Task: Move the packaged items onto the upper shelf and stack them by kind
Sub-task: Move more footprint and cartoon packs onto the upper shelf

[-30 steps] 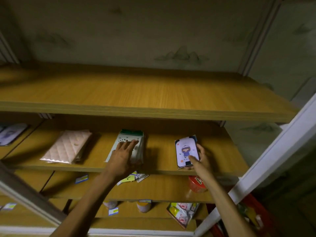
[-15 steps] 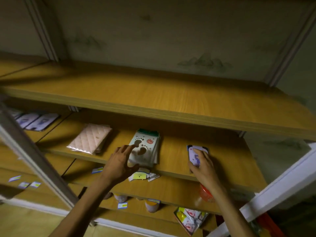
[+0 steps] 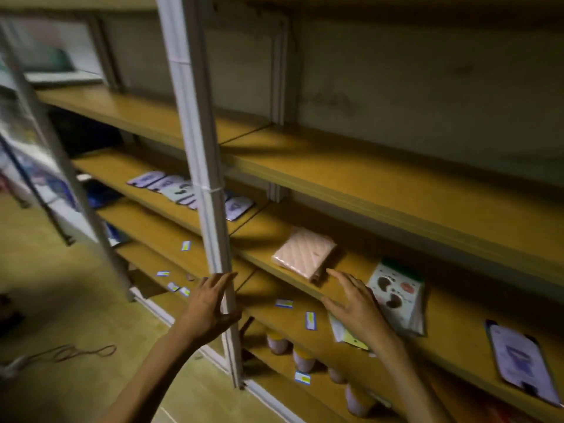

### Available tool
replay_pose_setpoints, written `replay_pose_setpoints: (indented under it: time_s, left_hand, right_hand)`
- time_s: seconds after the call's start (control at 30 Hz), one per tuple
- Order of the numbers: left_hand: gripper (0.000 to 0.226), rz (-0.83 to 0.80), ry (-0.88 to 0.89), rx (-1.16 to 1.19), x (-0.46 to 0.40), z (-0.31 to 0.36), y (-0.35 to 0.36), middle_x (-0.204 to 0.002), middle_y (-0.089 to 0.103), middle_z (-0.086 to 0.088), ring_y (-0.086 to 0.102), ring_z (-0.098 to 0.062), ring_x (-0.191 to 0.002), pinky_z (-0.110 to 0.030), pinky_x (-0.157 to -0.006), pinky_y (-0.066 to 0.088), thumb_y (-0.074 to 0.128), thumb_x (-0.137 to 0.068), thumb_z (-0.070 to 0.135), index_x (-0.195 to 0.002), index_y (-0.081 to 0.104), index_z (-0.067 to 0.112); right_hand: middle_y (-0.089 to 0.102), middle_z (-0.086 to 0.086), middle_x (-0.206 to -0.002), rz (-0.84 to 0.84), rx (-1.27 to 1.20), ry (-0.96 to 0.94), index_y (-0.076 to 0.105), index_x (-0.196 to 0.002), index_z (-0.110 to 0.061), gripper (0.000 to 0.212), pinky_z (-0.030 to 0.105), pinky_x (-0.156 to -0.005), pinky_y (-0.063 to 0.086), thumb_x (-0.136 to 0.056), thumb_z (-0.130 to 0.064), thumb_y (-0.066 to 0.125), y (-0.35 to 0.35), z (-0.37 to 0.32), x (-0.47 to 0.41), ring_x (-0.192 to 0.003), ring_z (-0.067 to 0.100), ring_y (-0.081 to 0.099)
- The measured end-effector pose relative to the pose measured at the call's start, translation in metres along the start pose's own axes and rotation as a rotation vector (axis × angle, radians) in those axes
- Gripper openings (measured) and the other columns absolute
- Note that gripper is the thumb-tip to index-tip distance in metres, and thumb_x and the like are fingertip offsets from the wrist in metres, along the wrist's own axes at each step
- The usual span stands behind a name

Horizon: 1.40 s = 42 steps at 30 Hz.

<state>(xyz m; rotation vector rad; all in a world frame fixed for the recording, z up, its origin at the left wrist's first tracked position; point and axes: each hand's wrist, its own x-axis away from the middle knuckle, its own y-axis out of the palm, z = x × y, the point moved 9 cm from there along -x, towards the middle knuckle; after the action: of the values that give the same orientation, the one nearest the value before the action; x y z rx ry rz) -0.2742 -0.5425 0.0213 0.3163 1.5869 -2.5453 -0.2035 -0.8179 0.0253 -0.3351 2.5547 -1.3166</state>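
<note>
Both hands are hanging in front of the shelving with fingers spread and holding nothing. The left hand [image 3: 210, 303] is sitting just beside the white upright post [image 3: 198, 166], fingertips close to it or brushing it; which, I cannot tell. The right hand [image 3: 354, 300] is hovering at the near edge of the middle shelf [image 3: 457, 349], between the pink quilted pack [image 3: 303, 254] and the white pack with dark prints [image 3: 396, 297].

All the packaged items are lying on that middle level. The pink pack is sitting toward the left, the printed pack just right of the right hand, and a pale purple card [image 3: 522, 361] far right near the edge. Beyond the post, a row of similar purple cards [image 3: 171, 187] is lying on the left bay. The upper shelf [image 3: 381, 181] is showing bare wood in this view, so I judge the moving and sorting as hardly begun.

The view is blurred and dim, which is making kinds hard to tell apart; purple cards in two bays could end up in separate piles. The packs look slick and thin, so a loose grip could let one slide off the near edge onto the lower shelves, among the jars [image 3: 302, 358] and small labels [image 3: 310, 320]. Reaching across the post could also knock a wrist against it.
</note>
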Motion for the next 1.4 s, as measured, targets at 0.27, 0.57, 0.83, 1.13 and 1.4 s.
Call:
replay_pose_setpoints:
  time_s: [0.27, 0.57, 0.83, 1.13, 1.4]
  left_hand:
    - [0.076, 0.032, -0.166, -0.005, 0.05, -0.166, -0.075, -0.124, 0.059, -0.004, 0.054, -0.028, -0.11, -0.041, -0.092, 0.048, 0.056, -0.069, 0.056, -0.134, 0.051, 0.017]
    - [0.081, 0.115, -0.255, 0.01, 0.048, -0.276, -0.139, -0.13, 0.052, 0.001, 0.049, -0.017, -0.115, -0.03, -0.095, 0.04, 0.047, -0.067, 0.06, -0.139, 0.045, 0.022]
    - [0.088, 0.082, -0.278, 0.036, -0.014, -0.363, -0.149, -0.139, 0.044, 0.004, 0.041, -0.013, -0.123, -0.028, -0.101, 0.039, 0.04, -0.066, 0.065, -0.144, 0.036, 0.026]
    - [0.076, -0.011, -0.184, -0.06, -0.146, -0.442, -0.17, -0.145, 0.04, 0.001, 0.04, -0.017, -0.128, -0.037, -0.105, 0.043, 0.064, -0.083, 0.047, -0.147, 0.029, 0.026]
    - [0.074, -0.082, -0.051, -0.008, -0.241, -0.46, -0.151, -0.147, 0.039, 0.0, 0.037, -0.018, -0.131, -0.033, -0.103, 0.04, 0.064, -0.085, 0.045, -0.147, 0.03, 0.024]
  right_hand:
    - [0.044, -0.005, -0.141, -0.051, -0.03, -0.114, 0.041, -0.137, -0.034, 0.06, 0.036, -0.113, 0.028, -0.081, -0.047, 0.056, 0.115, -0.155, -0.051, -0.133, 0.017, 0.037]
    - [0.04, -0.01, -0.143, -0.161, 0.008, -0.208, 0.035, -0.141, -0.036, 0.055, 0.032, -0.111, 0.026, -0.09, -0.041, 0.055, 0.199, -0.279, -0.121, -0.133, 0.012, 0.034]
    - [0.041, -0.013, -0.142, -0.186, -0.024, -0.197, 0.033, -0.139, -0.042, 0.057, 0.033, -0.11, 0.035, -0.086, -0.048, 0.055, 0.267, -0.314, -0.209, -0.131, 0.009, 0.037]
    - [0.039, -0.002, -0.144, -0.123, -0.065, -0.086, 0.035, -0.141, -0.029, 0.056, 0.032, -0.107, 0.033, -0.091, -0.035, 0.058, 0.291, -0.322, -0.33, -0.133, 0.017, 0.035]
    - [0.047, -0.001, -0.139, -0.015, -0.054, 0.06, 0.041, -0.138, -0.027, 0.055, 0.036, -0.105, 0.039, -0.087, -0.033, 0.061, 0.288, -0.295, -0.381, -0.128, 0.021, 0.043]
